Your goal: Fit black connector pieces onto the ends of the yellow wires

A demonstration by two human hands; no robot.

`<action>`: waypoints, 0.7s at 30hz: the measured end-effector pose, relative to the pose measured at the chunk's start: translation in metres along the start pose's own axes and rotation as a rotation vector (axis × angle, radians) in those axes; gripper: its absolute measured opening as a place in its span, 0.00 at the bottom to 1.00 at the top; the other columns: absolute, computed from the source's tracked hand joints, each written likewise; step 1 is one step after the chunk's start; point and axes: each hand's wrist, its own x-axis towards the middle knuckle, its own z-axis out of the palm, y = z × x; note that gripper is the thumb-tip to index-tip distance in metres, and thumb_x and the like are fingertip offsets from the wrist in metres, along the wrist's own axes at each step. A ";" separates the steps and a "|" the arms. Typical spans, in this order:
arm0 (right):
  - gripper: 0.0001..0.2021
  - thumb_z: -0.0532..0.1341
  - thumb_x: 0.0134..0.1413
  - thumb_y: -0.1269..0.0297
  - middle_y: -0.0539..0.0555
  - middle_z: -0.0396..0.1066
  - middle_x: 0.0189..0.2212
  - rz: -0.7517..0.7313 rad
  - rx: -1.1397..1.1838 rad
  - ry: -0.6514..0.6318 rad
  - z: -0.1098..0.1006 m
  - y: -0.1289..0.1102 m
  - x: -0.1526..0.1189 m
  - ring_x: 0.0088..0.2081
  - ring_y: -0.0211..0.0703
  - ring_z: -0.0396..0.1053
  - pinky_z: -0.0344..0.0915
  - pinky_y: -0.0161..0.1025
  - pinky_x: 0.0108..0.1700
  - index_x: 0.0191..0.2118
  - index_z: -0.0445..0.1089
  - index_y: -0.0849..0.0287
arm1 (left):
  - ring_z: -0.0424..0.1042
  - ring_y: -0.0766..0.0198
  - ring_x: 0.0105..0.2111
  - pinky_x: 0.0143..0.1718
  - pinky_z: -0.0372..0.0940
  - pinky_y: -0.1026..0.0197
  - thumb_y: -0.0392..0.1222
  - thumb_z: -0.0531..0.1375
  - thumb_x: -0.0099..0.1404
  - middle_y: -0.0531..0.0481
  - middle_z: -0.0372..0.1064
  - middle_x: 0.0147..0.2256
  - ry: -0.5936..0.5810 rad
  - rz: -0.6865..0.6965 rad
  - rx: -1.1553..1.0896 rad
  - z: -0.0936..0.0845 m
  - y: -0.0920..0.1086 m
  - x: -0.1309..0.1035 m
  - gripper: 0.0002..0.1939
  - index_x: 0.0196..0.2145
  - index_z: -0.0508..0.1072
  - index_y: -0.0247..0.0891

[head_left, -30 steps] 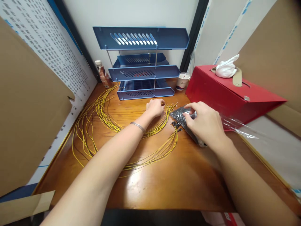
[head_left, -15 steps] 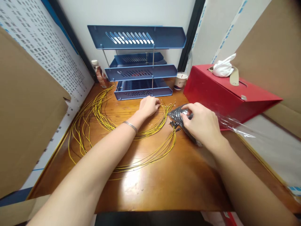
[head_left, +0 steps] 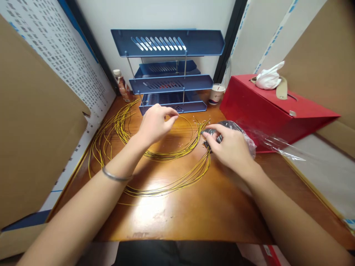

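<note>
My left hand [head_left: 158, 123] is raised off the table, its thumb and forefinger pinched on the end of a thin yellow wire [head_left: 190, 123]. That wire curves down to a bundle of yellow and black wires [head_left: 177, 156] with bare tips fanned out near my right hand. My right hand [head_left: 229, 144] has thumb and forefinger pinched at the near-left side of a clear plastic bag [head_left: 251, 142] of small black pieces. What sits between those fingertips is too small to make out. Below them lies a second wire bundle [head_left: 191, 176] with black ends [head_left: 206, 145].
A blue three-tier tray rack [head_left: 172, 85] stands at the back, with a bottle [head_left: 123, 87] on its left and a paper cup [head_left: 216, 95] on its right. A red box [head_left: 266, 114] with crumpled tissue is at right. Cardboard panels [head_left: 33, 122] flank the table.
My left hand has lifted and moved left, drawing a wire end up from the bundle. My right hand's fingertips have shifted left at the bag, and the bag has changed shape.
</note>
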 end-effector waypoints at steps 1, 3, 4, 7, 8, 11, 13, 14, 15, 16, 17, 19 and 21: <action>0.15 0.64 0.59 0.59 0.50 0.75 0.26 -0.007 0.043 -0.027 0.003 -0.003 -0.002 0.25 0.41 0.67 0.59 0.40 0.33 0.49 0.76 0.58 | 0.72 0.58 0.34 0.39 0.65 0.56 0.41 0.62 0.65 0.48 0.79 0.33 0.031 0.018 -0.037 -0.006 0.007 -0.008 0.08 0.36 0.81 0.39; 0.19 0.64 0.59 0.59 0.49 0.75 0.26 -0.038 0.143 -0.080 0.009 -0.008 -0.005 0.25 0.40 0.66 0.60 0.40 0.33 0.54 0.73 0.61 | 0.72 0.60 0.34 0.40 0.65 0.58 0.39 0.62 0.66 0.49 0.79 0.33 0.099 0.057 -0.111 -0.013 0.019 -0.024 0.07 0.36 0.81 0.37; 0.20 0.64 0.59 0.59 0.49 0.75 0.26 -0.058 0.196 -0.103 0.012 -0.011 -0.007 0.25 0.40 0.66 0.60 0.39 0.33 0.55 0.72 0.61 | 0.72 0.61 0.34 0.41 0.65 0.58 0.38 0.61 0.66 0.49 0.79 0.33 0.123 0.084 -0.143 -0.014 0.024 -0.031 0.07 0.35 0.80 0.37; 0.14 0.63 0.61 0.61 0.51 0.76 0.29 -0.143 0.313 -0.109 0.016 -0.016 -0.011 0.28 0.39 0.67 0.60 0.38 0.34 0.49 0.76 0.61 | 0.73 0.63 0.33 0.42 0.66 0.59 0.37 0.61 0.67 0.49 0.79 0.33 0.160 0.176 -0.231 -0.013 0.035 -0.045 0.06 0.34 0.79 0.36; 0.10 0.62 0.62 0.62 0.51 0.76 0.29 -0.168 0.341 -0.096 0.017 -0.017 -0.013 0.28 0.39 0.68 0.60 0.38 0.35 0.43 0.77 0.61 | 0.73 0.63 0.33 0.42 0.66 0.59 0.37 0.61 0.67 0.50 0.79 0.33 0.162 0.181 -0.268 -0.011 0.036 -0.049 0.06 0.34 0.78 0.37; 0.14 0.60 0.64 0.61 0.51 0.72 0.24 -0.148 0.459 -0.077 0.017 -0.022 -0.015 0.27 0.38 0.66 0.60 0.37 0.32 0.29 0.75 0.60 | 0.75 0.63 0.36 0.42 0.68 0.60 0.39 0.63 0.66 0.48 0.79 0.37 0.155 0.050 -0.449 -0.005 0.037 -0.059 0.10 0.45 0.77 0.38; 0.16 0.60 0.64 0.59 0.50 0.71 0.23 -0.077 0.574 -0.079 0.017 -0.025 -0.016 0.26 0.38 0.66 0.60 0.37 0.31 0.26 0.73 0.59 | 0.76 0.62 0.39 0.42 0.68 0.60 0.41 0.65 0.65 0.46 0.79 0.43 0.115 -0.083 -0.572 -0.001 0.035 -0.066 0.21 0.55 0.71 0.38; 0.16 0.60 0.64 0.59 0.50 0.71 0.23 -0.050 0.632 -0.081 0.017 -0.026 -0.017 0.27 0.38 0.67 0.61 0.36 0.32 0.26 0.72 0.59 | 0.76 0.61 0.41 0.43 0.69 0.59 0.42 0.65 0.65 0.45 0.78 0.45 0.078 -0.124 -0.605 0.001 0.034 -0.069 0.22 0.56 0.70 0.38; 0.16 0.60 0.64 0.59 0.50 0.72 0.24 -0.036 0.682 -0.085 0.017 -0.028 -0.017 0.28 0.39 0.68 0.62 0.36 0.33 0.25 0.72 0.59 | 0.76 0.61 0.41 0.44 0.68 0.59 0.42 0.65 0.65 0.44 0.77 0.46 0.037 -0.145 -0.607 0.003 0.033 -0.073 0.21 0.55 0.71 0.39; 0.16 0.60 0.64 0.59 0.50 0.72 0.25 -0.034 0.723 -0.090 0.016 -0.029 -0.018 0.30 0.39 0.69 0.63 0.36 0.35 0.25 0.71 0.59 | 0.75 0.60 0.41 0.44 0.68 0.58 0.42 0.64 0.65 0.44 0.77 0.46 -0.008 -0.146 -0.586 0.005 0.033 -0.076 0.19 0.53 0.73 0.39; 0.16 0.60 0.64 0.59 0.50 0.73 0.26 -0.040 0.757 -0.101 0.016 -0.031 -0.019 0.31 0.39 0.70 0.64 0.36 0.36 0.25 0.71 0.58 | 0.74 0.60 0.41 0.44 0.68 0.57 0.42 0.64 0.66 0.45 0.77 0.44 -0.057 -0.138 -0.547 0.007 0.034 -0.078 0.17 0.51 0.75 0.40; 0.16 0.59 0.65 0.60 0.50 0.72 0.26 -0.055 0.812 -0.141 0.015 -0.034 -0.021 0.31 0.38 0.69 0.64 0.36 0.36 0.25 0.70 0.58 | 0.72 0.59 0.38 0.42 0.67 0.56 0.43 0.64 0.66 0.47 0.77 0.40 -0.156 -0.105 -0.473 0.011 0.037 -0.082 0.15 0.50 0.77 0.41; 0.17 0.59 0.65 0.60 0.50 0.71 0.25 -0.054 0.877 -0.184 0.014 -0.037 -0.024 0.30 0.38 0.68 0.64 0.36 0.36 0.25 0.70 0.58 | 0.70 0.59 0.36 0.39 0.65 0.56 0.45 0.62 0.68 0.47 0.77 0.37 -0.248 -0.078 -0.419 0.013 0.042 -0.084 0.13 0.49 0.78 0.43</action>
